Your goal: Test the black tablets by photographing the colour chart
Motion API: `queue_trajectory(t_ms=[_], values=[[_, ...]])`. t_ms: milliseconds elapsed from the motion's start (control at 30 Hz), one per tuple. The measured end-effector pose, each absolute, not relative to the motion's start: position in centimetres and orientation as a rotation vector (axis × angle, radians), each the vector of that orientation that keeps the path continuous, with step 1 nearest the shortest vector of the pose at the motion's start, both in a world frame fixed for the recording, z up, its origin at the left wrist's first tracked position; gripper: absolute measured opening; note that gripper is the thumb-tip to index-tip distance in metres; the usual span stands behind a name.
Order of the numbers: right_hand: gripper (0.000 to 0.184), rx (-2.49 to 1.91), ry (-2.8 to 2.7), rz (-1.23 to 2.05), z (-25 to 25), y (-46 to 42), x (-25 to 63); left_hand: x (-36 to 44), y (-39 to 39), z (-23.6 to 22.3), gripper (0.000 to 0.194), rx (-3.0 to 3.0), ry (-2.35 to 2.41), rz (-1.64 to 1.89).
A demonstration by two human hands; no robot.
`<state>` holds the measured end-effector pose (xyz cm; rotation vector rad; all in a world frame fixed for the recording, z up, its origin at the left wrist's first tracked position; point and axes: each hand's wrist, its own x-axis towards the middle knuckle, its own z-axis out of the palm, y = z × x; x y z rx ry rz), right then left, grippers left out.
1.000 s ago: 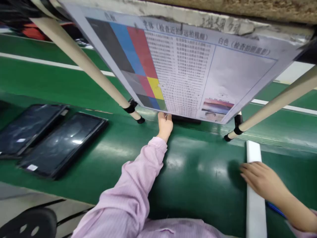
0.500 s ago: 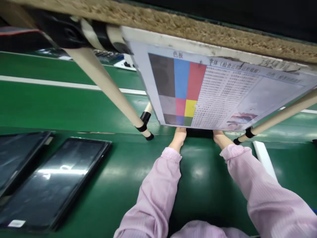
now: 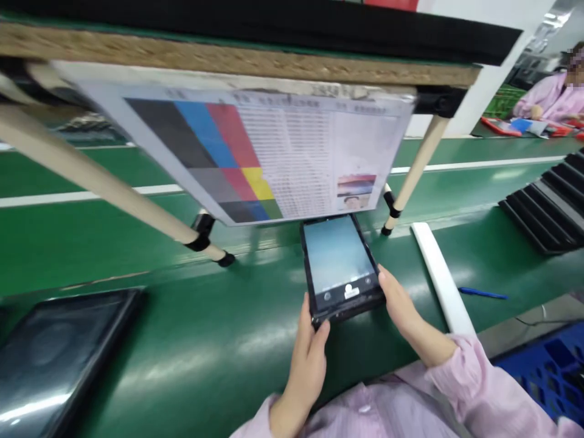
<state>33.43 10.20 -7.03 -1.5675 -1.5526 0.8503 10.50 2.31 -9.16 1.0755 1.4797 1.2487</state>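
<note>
- left hand (image 3: pixel 306 371) and right hand (image 3: pixel 399 304): both closed on a black tablet (image 3: pixel 340 261). Left wraps its lower-left corner, right sits on the lower-right edge. Narrow grip, low on the tablet, so the screen stays clear.
- black tablet: between the hands, top end just under the chart's lower edge. Bottom end looks lifted off the bench; can't tell if the top end touches.
- Screen faces the person and shows a camera-style view, pale and blurred, with a white round button (image 3: pixel 348 289) near the bottom. Content can't be read.
- pink sleeves (image 3: pixel 451 365): on both forearms, close in front of the body.
- green bench (image 3: pixel 191 286): runs under the hands.
- second tablet (image 3: pixel 59 359): lies flat left of the left hand, well apart.
- white foam strip (image 3: pixel 440 274): right of the right hand, near it. blue pen (image 3: pixel 482 294): just past the strip.
- blue plastic crate (image 3: pixel 547 377): lower right, past the bench edge.
- colour test chart (image 3: pixel 255 152): ahead of the hands, slanted on two beige poles (image 3: pixel 91 181). The slant seems meant to face it down toward the tablet.
- black slotted rack (image 3: pixel 542 204): far right on the bench.
- co-worker (image 3: pixel 550 97): farthest right, in pink, by red trays (image 3: pixel 499 126).
</note>
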Motion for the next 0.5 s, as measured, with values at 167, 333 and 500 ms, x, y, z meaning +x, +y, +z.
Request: queue_trajectory(t_ms=[167,333,500], values=[[0.071,-1.730,-1.234,1.018,-6.6,1.1,35.9,8.4,-5.4,-13.0,0.051,1.193,1.344,1.075],[0.094,-1.646,-1.239,1.008,-4.7,3.3,37.1,8.6,-2.0,-10.4,0.062,1.252,1.493,1.057],[0.099,-1.595,-1.284,1.136,-2.9,7.1,35.1,11.9,2.3,-7.0,0.065,1.034,1.347,1.198]])
